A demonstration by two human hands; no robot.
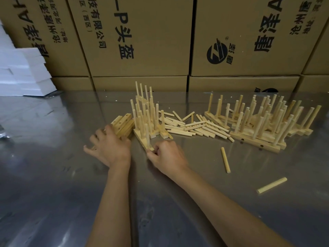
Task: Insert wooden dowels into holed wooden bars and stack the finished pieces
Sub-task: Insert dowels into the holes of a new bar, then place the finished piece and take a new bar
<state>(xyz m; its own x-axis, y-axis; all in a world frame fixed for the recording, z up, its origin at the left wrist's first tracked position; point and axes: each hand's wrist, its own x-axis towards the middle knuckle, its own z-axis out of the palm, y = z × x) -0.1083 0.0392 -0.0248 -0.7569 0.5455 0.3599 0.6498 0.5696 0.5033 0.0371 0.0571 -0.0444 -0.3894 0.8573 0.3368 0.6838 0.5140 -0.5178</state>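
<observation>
A wooden bar (140, 138) with upright dowels lies at the front of a small stack of finished pieces (147, 113) in the middle of the table. My right hand (167, 155) pinches the near end of that bar. My left hand (108, 147) lies with spread fingers over the near end of a pile of plain holed bars (123, 124) to the left of the stack. Loose dowels (195, 127) lie in a heap just right of the stack. A larger group of finished pieces (263, 122) stands at the right.
Two stray dowels, one (225, 162) and another (272, 185), lie on the steel table (53, 175) at the near right. Cardboard boxes (142, 41) form a wall along the far edge. White foam blocks (23, 73) are stacked at the far left.
</observation>
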